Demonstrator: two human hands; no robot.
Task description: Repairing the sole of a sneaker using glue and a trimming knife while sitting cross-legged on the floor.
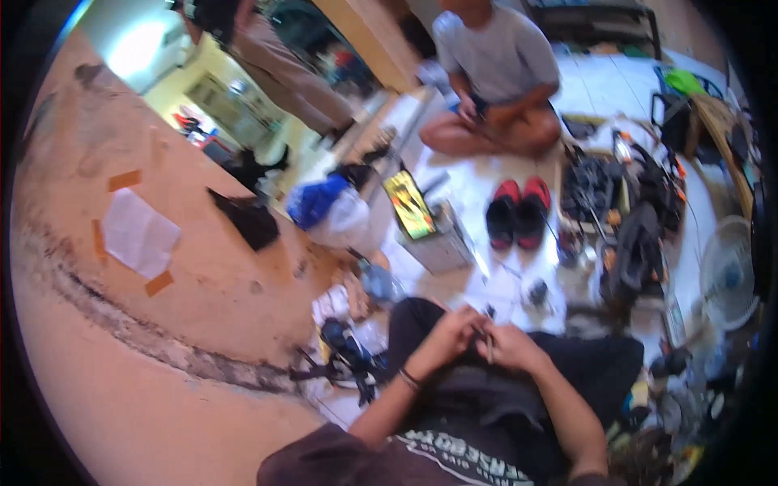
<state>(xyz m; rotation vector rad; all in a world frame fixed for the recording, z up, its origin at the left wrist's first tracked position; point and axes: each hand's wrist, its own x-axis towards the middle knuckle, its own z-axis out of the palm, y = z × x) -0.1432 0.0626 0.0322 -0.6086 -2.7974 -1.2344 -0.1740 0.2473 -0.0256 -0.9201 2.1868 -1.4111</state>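
Observation:
Both of my hands meet over my lap, above dark trousers. My left hand [455,334] has its fingers curled in and pressed together, with a bracelet on the wrist. Close against it, my right hand [512,348] is closed around a thin, stick-like piece [489,350], whose lower end points down between the hands. A small dark tip shows above the fingers. Blur and the fingers hide what kind of thing it is, and whether the left hand grips the same piece cannot be told.
Red and black shoes [519,212] stand ahead on white tiles. Left of them, a lit phone [408,204] leans on a grey box [438,247]. A seated person [498,73] faces me. A black tripod-like object [344,348] lies left; a white fan [727,271] and clutter stand right.

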